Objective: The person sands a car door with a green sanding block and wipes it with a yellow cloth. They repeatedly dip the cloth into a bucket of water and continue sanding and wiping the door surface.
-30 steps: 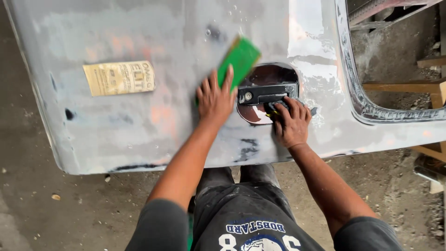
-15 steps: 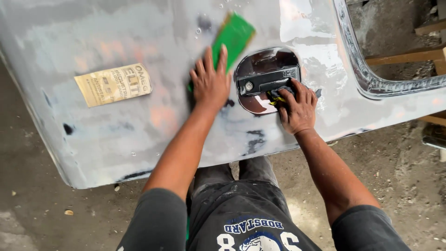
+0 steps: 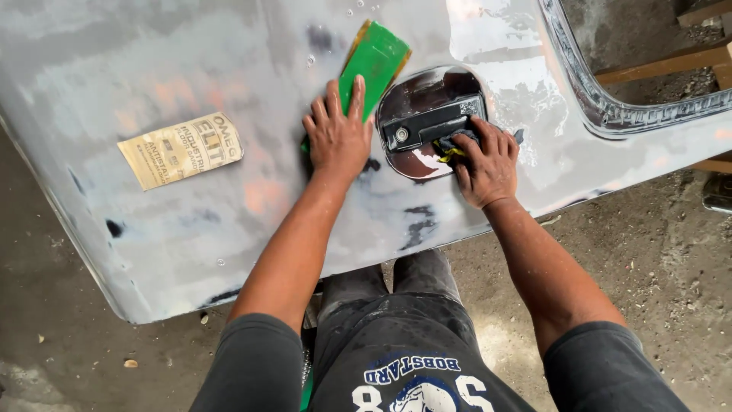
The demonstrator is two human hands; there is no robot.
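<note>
The left hand (image 3: pixel 337 137) lies flat, fingers spread, pressing a green rectangular sanding sheet (image 3: pixel 371 62) onto the grey sanded car door panel (image 3: pixel 191 221). Just beside it, the right hand (image 3: pixel 486 164) has its grip pinched on a small dark rag (image 3: pixel 450 145) against the black door handle (image 3: pixel 435 122) in its round recess; a tan paper label (image 3: pixel 181 149) lies well to the left

Green sanding sheet (image 3: pixel 374 61), grey patchy door panel (image 3: pixel 191 84), black handle (image 3: pixel 427 122).
</note>
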